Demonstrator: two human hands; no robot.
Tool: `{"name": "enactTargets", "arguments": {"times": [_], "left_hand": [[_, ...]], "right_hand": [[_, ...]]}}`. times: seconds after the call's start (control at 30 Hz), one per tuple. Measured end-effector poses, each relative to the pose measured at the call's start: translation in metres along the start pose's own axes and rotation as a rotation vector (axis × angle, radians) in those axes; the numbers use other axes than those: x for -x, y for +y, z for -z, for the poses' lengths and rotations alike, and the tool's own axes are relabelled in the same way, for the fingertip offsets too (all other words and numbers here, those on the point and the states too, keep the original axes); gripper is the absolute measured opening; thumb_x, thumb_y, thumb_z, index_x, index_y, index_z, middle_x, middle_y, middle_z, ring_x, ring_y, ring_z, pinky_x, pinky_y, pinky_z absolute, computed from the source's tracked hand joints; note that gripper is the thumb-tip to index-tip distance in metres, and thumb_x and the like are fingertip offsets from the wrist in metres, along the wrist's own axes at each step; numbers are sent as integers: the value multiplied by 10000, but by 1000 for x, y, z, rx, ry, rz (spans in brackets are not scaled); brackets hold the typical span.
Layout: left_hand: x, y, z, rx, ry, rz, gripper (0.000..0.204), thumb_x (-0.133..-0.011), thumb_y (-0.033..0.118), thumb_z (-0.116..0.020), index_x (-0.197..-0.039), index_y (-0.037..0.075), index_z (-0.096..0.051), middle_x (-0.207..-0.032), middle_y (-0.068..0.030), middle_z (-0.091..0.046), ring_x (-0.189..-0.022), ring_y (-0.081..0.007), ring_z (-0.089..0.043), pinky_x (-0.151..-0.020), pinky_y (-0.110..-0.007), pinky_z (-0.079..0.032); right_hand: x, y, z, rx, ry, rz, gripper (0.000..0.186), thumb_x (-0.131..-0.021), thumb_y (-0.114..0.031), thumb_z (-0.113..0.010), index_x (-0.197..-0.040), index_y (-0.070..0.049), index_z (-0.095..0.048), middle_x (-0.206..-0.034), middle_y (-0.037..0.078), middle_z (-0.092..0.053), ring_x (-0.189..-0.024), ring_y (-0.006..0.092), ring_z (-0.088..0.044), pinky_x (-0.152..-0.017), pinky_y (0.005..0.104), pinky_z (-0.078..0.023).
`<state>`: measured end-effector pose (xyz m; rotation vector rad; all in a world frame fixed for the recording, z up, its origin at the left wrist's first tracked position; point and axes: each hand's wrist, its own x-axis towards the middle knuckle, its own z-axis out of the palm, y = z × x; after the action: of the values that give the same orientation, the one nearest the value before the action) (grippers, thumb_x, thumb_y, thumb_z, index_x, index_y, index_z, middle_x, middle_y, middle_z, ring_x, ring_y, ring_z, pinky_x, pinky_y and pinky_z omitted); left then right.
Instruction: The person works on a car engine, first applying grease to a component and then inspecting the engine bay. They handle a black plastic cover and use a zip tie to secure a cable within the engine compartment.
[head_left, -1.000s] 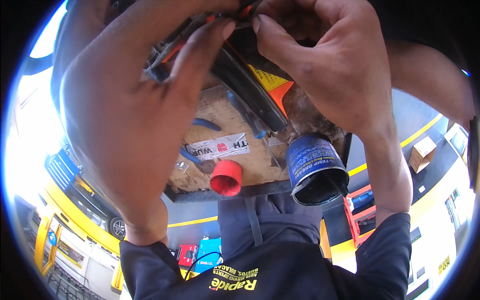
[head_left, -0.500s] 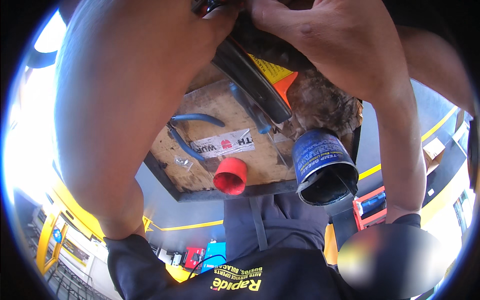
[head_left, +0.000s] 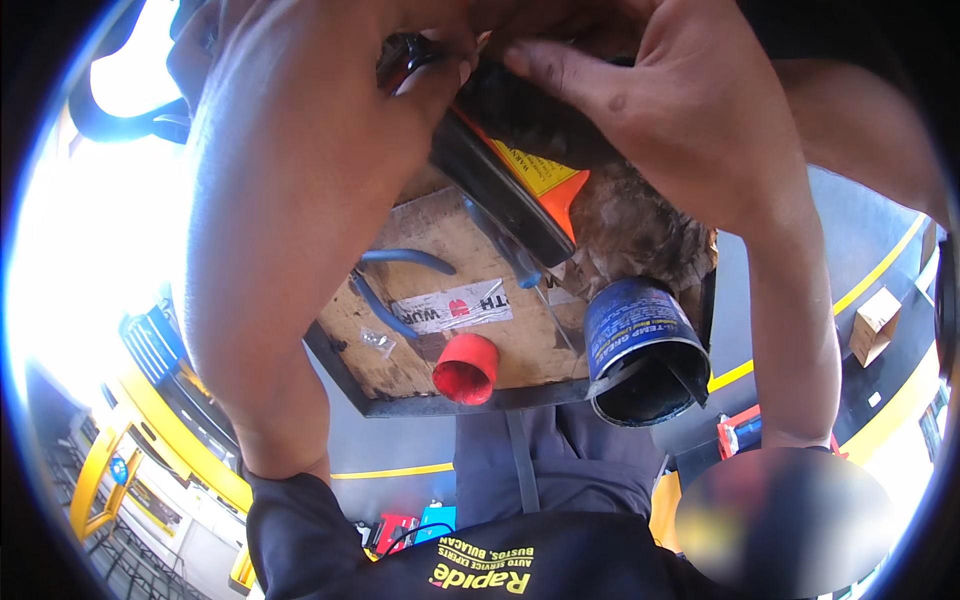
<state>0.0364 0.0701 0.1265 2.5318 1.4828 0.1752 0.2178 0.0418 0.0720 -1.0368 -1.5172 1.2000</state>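
Note:
At the top of the view my hands are close together, thumbs toward each other. My left hand (head_left: pixel 430 85) is closed around something shiny, black and partly red, mostly hidden. My right hand (head_left: pixel 640 85) has its thumb bent against a dark part; the other fingers are largely hidden. Below them slants a black and orange tool (head_left: pixel 515 205) with a yellow label; its kind is unclear. Under its end lies a blue-handled tool (head_left: pixel 500 240). Blue-handled pliers (head_left: pixel 405 258) lie beside my left forearm. A red cap (head_left: pixel 466 368) and an open blue grease can (head_left: pixel 645 345) rest nearer me.
Everything rests on a worn wooden board (head_left: pixel 530 365) with a dark raised rim. A stained, crumpled brown cloth or paper (head_left: pixel 640 220) lies beside the tool. A small clear plastic packet (head_left: pixel 378 344) is left of the cap. Another forearm (head_left: pixel 870 135) reaches in from the right.
My left forearm has shifted right and the left thumb shows more. The board and things on it appear slightly lower in view. Both hands stay closed at the same spot.

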Motion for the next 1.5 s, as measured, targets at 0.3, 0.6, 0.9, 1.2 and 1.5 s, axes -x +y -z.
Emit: {"name": "enactTargets", "arguments": {"times": [0.3, 0.6, 0.9, 1.2, 1.5], "left_hand": [[5, -33, -12, -363, 127, -235, 174, -844, 203, -813, -1014, 165, -805, -1439, -52, -603, -1333, -310, -520, -1126, -464, -304], [9, -25, -11, -142, 120, -99, 141, -837, 169, -781, -976, 167, -806, -1445, -88, -579, -1344, -353, -482, -1108, -459, -355], [10, -23, -14, -149, 187, -116, 107, -816, 121, -776, -920, 116, -798, -1401, -124, -597, -1277, -388, -513, -1028, -450, -433], [7, -30, -14, -195, 125, -136, 145, -811, 133, -793, -955, 134, -803, -1418, -124, -584, -1301, -372, -502, -1060, -454, -407], [3, -29, -10, -254, 48, -168, 169, -815, 140, -795, -985, 145, -800, -1435, -117, -573, -1314, -358, -491, -1074, -459, -396]], "right_hand": [[-5, -31, -6, 506, 12, -302, 248, -964, -95, -607, -1115, 74, -707, -955, 228, -746, -908, 317, -729, -870, 361, -552], [-35, -32, 19, 169, -226, -678, 360, -989, -149, -538, -1235, 74, -677, -1193, 285, -693, -1122, 364, -672, -988, 407, -505], [-16, -16, 4, 132, 37, -381, 239, -947, -102, -616, -1056, 58, -756, -934, 245, -749, -849, 298, -731, -822, 371, -554], [-14, -27, -6, 30, 20, -343, 138, -962, -13, -649, -1019, 82, -731, -889, 204, -754, -782, 216, -722, -760, 321, -554], [-6, -20, -24, 216, 82, -238, 140, -978, -7, -644, -1034, 94, -723, -935, 200, -760, -843, 203, -716, -808, 311, -556]]}}
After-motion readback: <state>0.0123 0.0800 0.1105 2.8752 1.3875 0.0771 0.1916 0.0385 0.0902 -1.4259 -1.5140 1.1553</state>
